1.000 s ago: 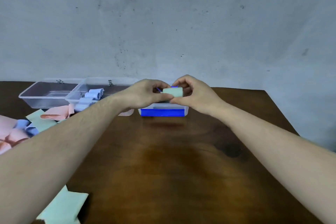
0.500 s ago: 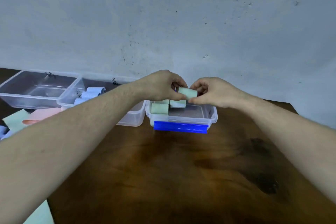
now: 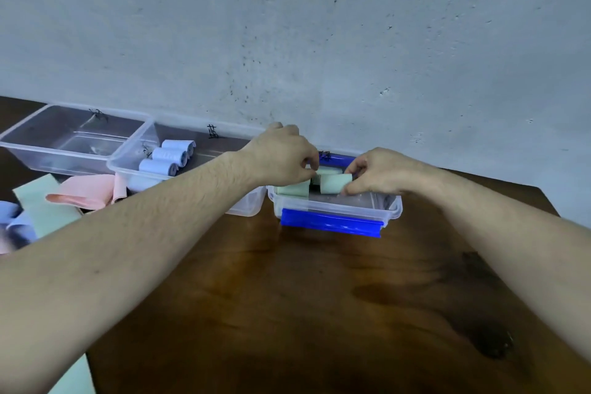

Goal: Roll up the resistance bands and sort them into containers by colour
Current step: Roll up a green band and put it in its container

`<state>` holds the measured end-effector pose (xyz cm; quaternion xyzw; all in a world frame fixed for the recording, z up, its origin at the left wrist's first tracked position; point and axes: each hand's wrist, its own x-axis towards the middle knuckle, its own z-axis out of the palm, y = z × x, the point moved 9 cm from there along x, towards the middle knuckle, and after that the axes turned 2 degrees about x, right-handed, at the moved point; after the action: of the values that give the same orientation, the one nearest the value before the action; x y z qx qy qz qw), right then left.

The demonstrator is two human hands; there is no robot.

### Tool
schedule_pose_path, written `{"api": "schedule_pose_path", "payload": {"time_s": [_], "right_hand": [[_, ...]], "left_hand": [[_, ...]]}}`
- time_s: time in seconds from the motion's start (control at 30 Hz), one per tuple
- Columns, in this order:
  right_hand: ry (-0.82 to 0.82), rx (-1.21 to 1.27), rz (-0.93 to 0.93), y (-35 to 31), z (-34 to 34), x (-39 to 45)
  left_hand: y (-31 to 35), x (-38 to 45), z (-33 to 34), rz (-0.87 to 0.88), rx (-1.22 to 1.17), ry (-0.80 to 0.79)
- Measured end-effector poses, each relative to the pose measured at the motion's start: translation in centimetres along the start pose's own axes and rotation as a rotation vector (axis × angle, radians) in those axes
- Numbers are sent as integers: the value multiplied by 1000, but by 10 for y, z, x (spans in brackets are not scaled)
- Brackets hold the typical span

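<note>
Pinching, right hand (image 3: 380,174): fingers and thumb are curling round one end of a rolled green band (image 3: 335,183), holding it just over the blue-clipped container (image 3: 388,206).
Left hand (image 3: 281,158): fingers are bunching together at the roll's other end; whether they are touching the held roll or the ones beneath it cannot be told.
Green rolls in container: two more green rolls (image 3: 292,190) are lying inside at its left end, one partly hidden behind the hands.
Blue-clipped container: it is sitting on the wooden table (image 3: 319,313) by the wall (image 3: 319,41), a blue latch running along its near side; a dark handwritten mark on its far rim is showing between the hands, too hidden to read.
Middle container (image 3: 246,209): it is holding three blue rolls (image 3: 163,157); a black handwritten character is sitting on its far wall, not legible.
Left container (image 3: 19,144): it is bearing a black scribbled mark, also unreadable.
Loose bands: pink band (image 3: 86,192), green strip (image 3: 41,205) and blue band (image 3: 19,224) are lying unrolled at the table's left edge.
</note>
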<state>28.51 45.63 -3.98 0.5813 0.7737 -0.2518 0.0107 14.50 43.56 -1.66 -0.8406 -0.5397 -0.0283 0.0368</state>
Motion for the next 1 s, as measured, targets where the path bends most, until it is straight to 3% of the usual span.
{"api": "schedule_pose_path", "payload": {"time_s": [0.17,0.57,1.0], "right_hand": [[-44,37,68,-4,11,2],[-122,193,268,7,33,3],[-129,257,309,6,36,2]], "left_hand": [[1,-1,12,14,93,-88],[3,-1,20,8,200,-134],[5,-1,21,7,220,-148]]}}
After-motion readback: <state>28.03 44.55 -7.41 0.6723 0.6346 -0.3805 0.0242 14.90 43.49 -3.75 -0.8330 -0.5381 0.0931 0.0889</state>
